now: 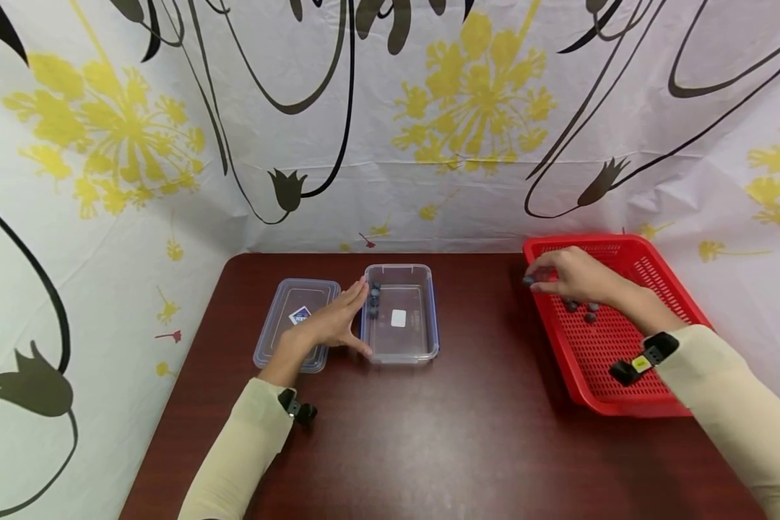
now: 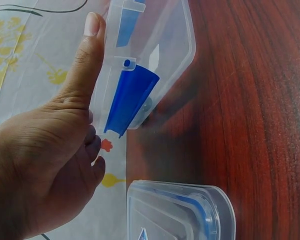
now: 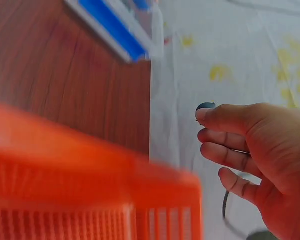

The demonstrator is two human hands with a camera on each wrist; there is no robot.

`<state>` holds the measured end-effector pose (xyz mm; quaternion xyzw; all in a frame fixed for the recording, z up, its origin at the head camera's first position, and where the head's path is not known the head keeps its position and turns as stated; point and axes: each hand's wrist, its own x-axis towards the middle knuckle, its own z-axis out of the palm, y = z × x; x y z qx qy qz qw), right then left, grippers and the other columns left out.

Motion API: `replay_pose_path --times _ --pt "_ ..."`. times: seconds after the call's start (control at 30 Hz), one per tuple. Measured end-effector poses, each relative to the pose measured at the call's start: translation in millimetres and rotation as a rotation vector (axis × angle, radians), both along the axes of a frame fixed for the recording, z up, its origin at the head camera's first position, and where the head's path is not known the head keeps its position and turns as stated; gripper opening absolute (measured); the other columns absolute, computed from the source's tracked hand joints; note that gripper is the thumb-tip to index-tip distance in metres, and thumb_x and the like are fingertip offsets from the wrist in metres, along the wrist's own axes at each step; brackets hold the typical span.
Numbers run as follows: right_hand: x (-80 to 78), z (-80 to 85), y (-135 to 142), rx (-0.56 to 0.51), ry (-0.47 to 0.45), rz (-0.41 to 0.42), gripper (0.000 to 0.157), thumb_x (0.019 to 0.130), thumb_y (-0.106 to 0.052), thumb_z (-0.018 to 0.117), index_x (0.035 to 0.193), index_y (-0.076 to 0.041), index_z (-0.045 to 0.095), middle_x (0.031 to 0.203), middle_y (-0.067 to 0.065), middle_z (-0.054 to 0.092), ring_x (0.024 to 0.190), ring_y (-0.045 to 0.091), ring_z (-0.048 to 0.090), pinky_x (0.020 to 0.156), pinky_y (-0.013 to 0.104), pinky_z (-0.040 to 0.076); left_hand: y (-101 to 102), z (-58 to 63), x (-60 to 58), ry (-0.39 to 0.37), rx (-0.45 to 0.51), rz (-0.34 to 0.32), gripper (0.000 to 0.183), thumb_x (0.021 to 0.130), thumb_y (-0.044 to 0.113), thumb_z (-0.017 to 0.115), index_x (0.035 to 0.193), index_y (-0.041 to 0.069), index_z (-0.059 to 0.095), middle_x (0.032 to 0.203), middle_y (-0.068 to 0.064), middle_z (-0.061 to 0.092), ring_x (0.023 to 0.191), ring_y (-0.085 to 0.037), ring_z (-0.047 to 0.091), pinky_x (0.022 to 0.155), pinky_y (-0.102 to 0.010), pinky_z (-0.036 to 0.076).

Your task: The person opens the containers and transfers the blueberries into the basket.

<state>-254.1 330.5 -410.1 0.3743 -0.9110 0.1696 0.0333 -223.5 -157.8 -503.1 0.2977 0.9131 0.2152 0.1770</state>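
Observation:
In the head view my right hand pinches a blueberry between thumb and fingertips, above the left rim of the red basket. The right wrist view shows that blueberry at the tip of the thumb, with the other fingers loosely bent. Several more blueberries lie in the basket. My left hand rests against the left side of a clear plastic container, thumb and fingers spread along it. A short row of blueberries sits along that wall inside. Blue clips show on the container's side.
The container's clear lid lies flat to the left, partly under my left hand and wrist. Dark brown table stretches between container and basket. A patterned cloth hangs behind the table's far edge and along its sides.

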Motion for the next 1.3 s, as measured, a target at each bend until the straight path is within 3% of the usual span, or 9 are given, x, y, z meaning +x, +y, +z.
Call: replay_pose_path --times 0.1,0.3,0.6,0.77,1.07,1.3 --pt "-1.2 -5.3 25 0.001 0.005 -0.013 0.019 0.084 -0.006 0.089 0.1 -0.01 0.082 0.086 -0.009 0.076 0.07 0.0 0.061 0.066 0.031 0.057 0 -1.3 -0.9 0.002 0.005 -0.003 0.141 0.076 0.053 0.093 0.168 -0.003 0.001 0.177 -0.019 -0.009 0.164 -0.036 -0.002 0.129 -0.058 0.012" --pt "-6.6 -27.0 75 0.02 -0.014 -0.072 0.018 0.08 -0.003 0.089 0.096 -0.008 0.082 0.083 -0.007 0.077 0.07 -0.001 0.065 0.062 0.029 0.057 0 1.6 0.4 -0.002 0.015 0.0 0.141 0.076 0.051 0.094 0.168 -0.003 0.001 0.177 -0.02 -0.008 0.164 -0.037 -0.001 0.128 -0.061 0.014" --pt "-6.2 -54.2 126 0.068 -0.127 -0.185 0.016 0.078 0.004 0.086 0.089 -0.007 0.08 0.078 -0.003 0.077 0.07 0.0 0.066 0.062 0.027 0.056 0 2.3 0.9 -0.015 0.01 0.012 0.141 0.077 0.053 0.092 0.169 0.0 -0.001 0.177 -0.016 -0.011 0.164 -0.034 -0.004 0.129 -0.06 0.013" --pt "-5.4 -66.1 137 0.071 -0.175 -0.219 0.014 0.079 0.006 0.084 0.089 -0.003 0.079 0.079 0.001 0.077 0.069 0.001 0.067 0.062 0.026 0.057 0 1.3 0.7 -0.02 0.013 0.016 0.141 0.077 0.054 0.092 0.169 0.001 -0.001 0.177 -0.015 -0.011 0.164 -0.034 -0.004 0.129 -0.06 0.013" --pt "-8.1 -82.2 136 0.104 -0.216 -0.269 0.012 0.082 0.0 0.085 0.092 -0.003 0.08 0.082 0.003 0.079 0.073 0.016 0.075 0.065 0.031 0.059 0 -1.3 -0.5 -0.013 -0.005 0.014 0.141 0.077 0.053 0.093 0.168 -0.001 0.0 0.177 -0.017 -0.01 0.164 -0.036 -0.002 0.129 -0.058 0.012" --pt "-11.3 -78.9 133 0.12 -0.124 -0.265 0.013 0.08 -0.003 0.087 0.091 -0.003 0.08 0.077 0.0 0.077 0.067 0.011 0.071 0.061 0.034 0.056 -1 -2.3 -1.6 -0.006 -0.012 0.007 0.141 0.077 0.054 0.092 0.168 -0.001 -0.001 0.177 -0.017 -0.011 0.164 -0.036 -0.002 0.129 -0.058 0.012"
